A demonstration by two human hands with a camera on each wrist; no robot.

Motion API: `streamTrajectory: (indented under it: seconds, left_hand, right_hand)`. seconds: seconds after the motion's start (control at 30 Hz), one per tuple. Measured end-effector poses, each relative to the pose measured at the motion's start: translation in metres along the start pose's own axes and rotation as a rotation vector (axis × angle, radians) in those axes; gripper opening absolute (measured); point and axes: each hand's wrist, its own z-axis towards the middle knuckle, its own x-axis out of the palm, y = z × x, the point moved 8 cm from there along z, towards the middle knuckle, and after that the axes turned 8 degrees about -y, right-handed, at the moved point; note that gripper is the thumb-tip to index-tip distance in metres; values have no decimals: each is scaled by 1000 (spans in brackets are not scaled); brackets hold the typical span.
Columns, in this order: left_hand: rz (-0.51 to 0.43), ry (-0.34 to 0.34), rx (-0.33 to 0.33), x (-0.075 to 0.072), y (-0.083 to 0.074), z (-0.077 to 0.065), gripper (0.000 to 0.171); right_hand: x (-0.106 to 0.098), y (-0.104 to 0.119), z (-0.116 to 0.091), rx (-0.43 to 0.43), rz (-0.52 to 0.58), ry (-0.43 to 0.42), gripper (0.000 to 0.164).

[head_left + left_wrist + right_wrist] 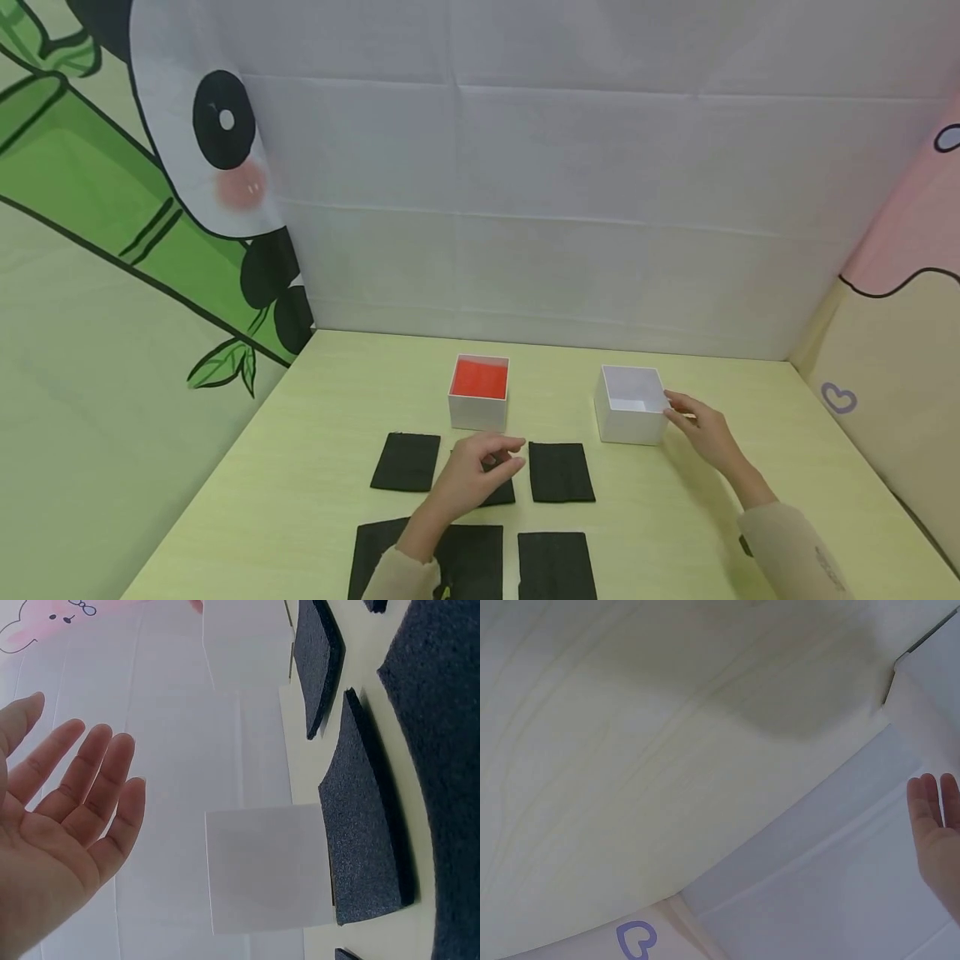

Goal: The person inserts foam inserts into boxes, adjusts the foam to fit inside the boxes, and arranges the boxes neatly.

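My left hand [474,477] hovers over the black square pads, fingers loosely bent and holding nothing. In the left wrist view that hand [71,802] is spread with bare palm, beside a white box [270,870]. Beyond it in the head view stands the white open-topped box [478,412] with red material [480,378] inside. Farther right is a second white open box [632,425], its inside white. My right hand [703,429] has its fingertips right at this box's right rim. Its fingers [924,806] look straight in the right wrist view.
Black pads lie in two rows on the pale wooden table [300,467], among them one at the left [406,462], one at the right [561,472] and one nearer [555,567]. A white cloth backdrop [555,208] rises behind the table. Printed cloth [97,400] hangs at the left.
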Motion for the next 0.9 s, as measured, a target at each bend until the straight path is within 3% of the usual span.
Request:
streamTrajectory:
  seconds: [0.27, 0.43, 0.57, 0.7, 0.8, 0.9]
  left_hand:
    - [-16, 43, -30, 6, -4, -3, 26]
    - [-2, 71, -11, 12, -5, -6, 25]
    - [-1, 105, 38, 18, -6, -10, 27]
    - [0, 142, 149, 26, -10, -14, 30]
    - [30, 181, 182, 34, -9, -18, 31]
    - [114, 245, 175, 42, -8, -23, 31]
  right_hand:
    - [-2, -1, 1, 8, -23, 29, 31]
    - [-2, -2, 1, 35, -17, 39, 32]
    - [-2, -3, 2, 44, -8, 35, 31]
    - [-1, -5, 2, 51, -10, 41, 31]
    - [-1, -5, 2, 59, -10, 48, 31]
    - [-1, -5, 2, 63, -11, 50, 32]
